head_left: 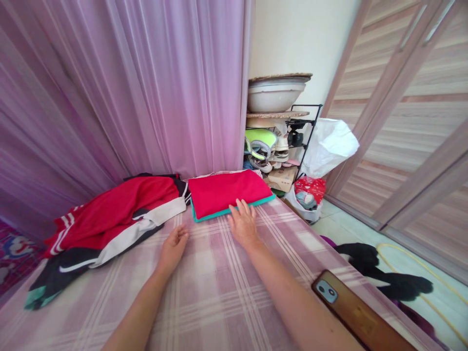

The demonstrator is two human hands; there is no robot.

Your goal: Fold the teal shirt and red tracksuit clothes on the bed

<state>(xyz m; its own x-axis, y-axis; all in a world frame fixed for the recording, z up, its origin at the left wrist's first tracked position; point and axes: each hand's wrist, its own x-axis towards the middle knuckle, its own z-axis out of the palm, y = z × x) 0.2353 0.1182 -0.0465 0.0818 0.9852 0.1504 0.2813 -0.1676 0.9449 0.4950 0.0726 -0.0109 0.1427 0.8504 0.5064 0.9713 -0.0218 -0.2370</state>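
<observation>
A red folded garment lies flat on a teal folded piece whose edge shows along the front and left. My right hand is open, its fingers spread with the tips on the front edge of the red fold. Left of it, my left hand hovers at or just above the sheet, fingers loosely curled and nothing in them. Beyond that hand, a red, black and white striped jacket is spread out loosely. Dark fabric with a teal end sticks out from under it.
The plaid bed sheet carries a phone at the right. Purple curtains hang behind. Past the bed's corner stand a shoe rack with a white basin on top, bags and a wardrobe. Black fluffy items lie on the floor.
</observation>
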